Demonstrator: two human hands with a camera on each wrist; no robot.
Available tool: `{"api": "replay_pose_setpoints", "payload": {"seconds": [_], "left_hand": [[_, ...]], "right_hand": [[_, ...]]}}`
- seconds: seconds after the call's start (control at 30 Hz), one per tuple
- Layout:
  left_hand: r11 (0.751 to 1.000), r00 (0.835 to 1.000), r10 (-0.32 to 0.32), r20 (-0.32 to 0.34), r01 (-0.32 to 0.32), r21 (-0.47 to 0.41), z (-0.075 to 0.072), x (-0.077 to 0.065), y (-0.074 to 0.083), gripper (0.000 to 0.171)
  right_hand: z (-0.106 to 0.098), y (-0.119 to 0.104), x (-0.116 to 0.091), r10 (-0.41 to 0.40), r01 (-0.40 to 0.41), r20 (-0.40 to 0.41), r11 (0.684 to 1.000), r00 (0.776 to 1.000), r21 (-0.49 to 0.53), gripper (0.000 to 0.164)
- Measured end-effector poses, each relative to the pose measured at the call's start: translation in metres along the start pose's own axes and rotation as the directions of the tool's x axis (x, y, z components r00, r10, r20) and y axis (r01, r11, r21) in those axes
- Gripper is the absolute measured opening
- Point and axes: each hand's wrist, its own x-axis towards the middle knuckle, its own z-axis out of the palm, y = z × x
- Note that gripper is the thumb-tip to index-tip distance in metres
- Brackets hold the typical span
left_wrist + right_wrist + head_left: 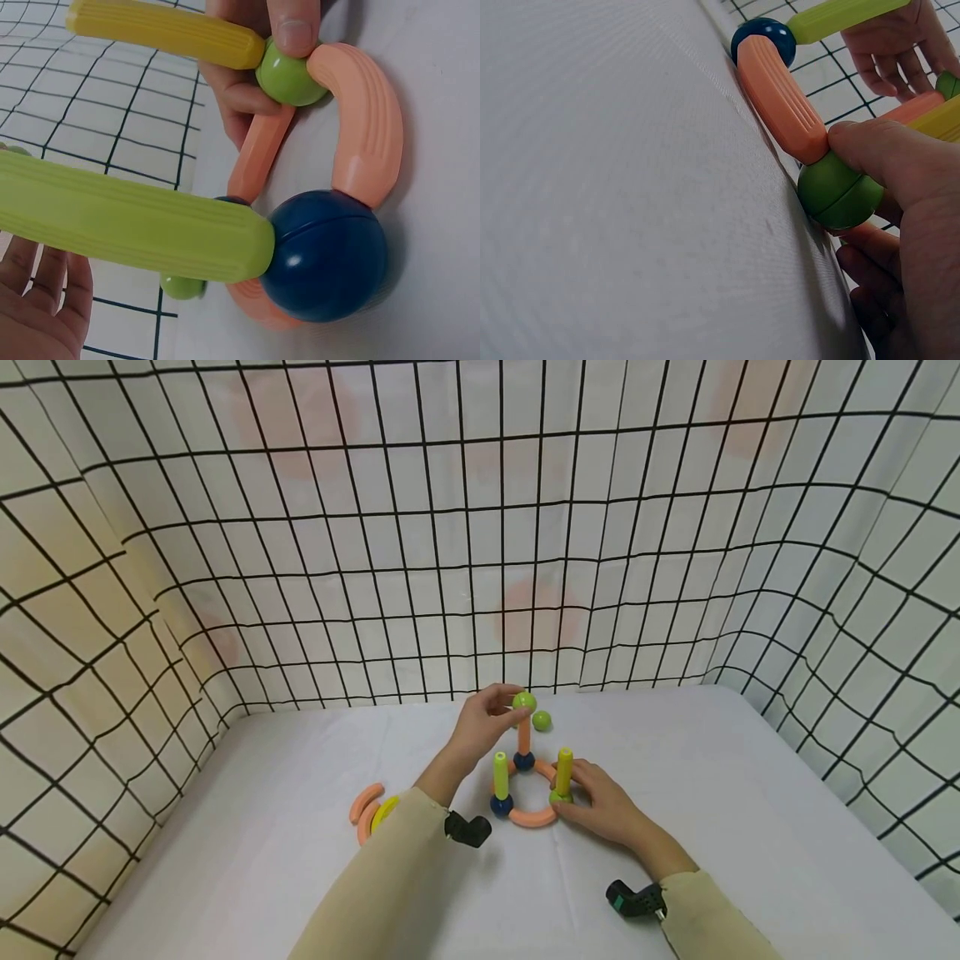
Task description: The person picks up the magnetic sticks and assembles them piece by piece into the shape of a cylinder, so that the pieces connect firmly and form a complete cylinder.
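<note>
A ring of curved orange pieces (532, 818) joined by balls lies on the white table. Upright sticks rise from its balls: orange (523, 737) on a dark blue ball (524, 762) at the back, lime (501, 777) on another dark blue ball (326, 255), and yellow (565, 770) on a green ball (840, 191). My left hand (480, 722) grips a green ball (524, 701) at the top of the orange stick; whether the two are joined cannot be told. With thumb and fingers, my right hand (600, 802) pinches the green ball under the yellow stick.
A loose green ball (542, 721) sits behind the ring. To the left lie curved orange pieces (366, 802) and a curved yellow piece (385, 812), partly hidden by my left sleeve. Black grid netting (525, 568) over white cloth encloses the table's back and sides.
</note>
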Motion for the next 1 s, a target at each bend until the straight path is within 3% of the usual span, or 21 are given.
{"api": "replay_pose_setpoints", "payload": {"seconds": [0.23,0.53,0.83,1.0], "left_hand": [[1.000,1.000,0.005,0.025,-0.004,-0.012,0.0023,-0.0019,0.0001,0.038],[1.000,1.000,-0.027,-0.010,0.027,-0.015,0.0052,-0.0002,0.0001,0.039],[1.000,0.999,-0.031,-0.020,0.031,0.001,0.0062,-0.0001,-0.0020,0.042],[0.999,0.999,-0.033,-0.021,0.033,0.000,0.0059,-0.0007,-0.0022,0.042]], "right_hand": [[0.0016,0.0018,0.0002,-0.014,0.014,-0.006,1.000,1.000,-0.001,0.038],[0.0005,0.0012,-0.0004,0.001,-0.001,-0.009,1.000,1.000,-0.005,0.031],[0.0000,0.0000,-0.0016,-0.008,0.008,-0.007,1.000,1.000,0.004,0.049],[0.0005,0.0006,-0.0018,-0.004,0.004,-0.007,1.000,1.000,-0.003,0.048]]}}
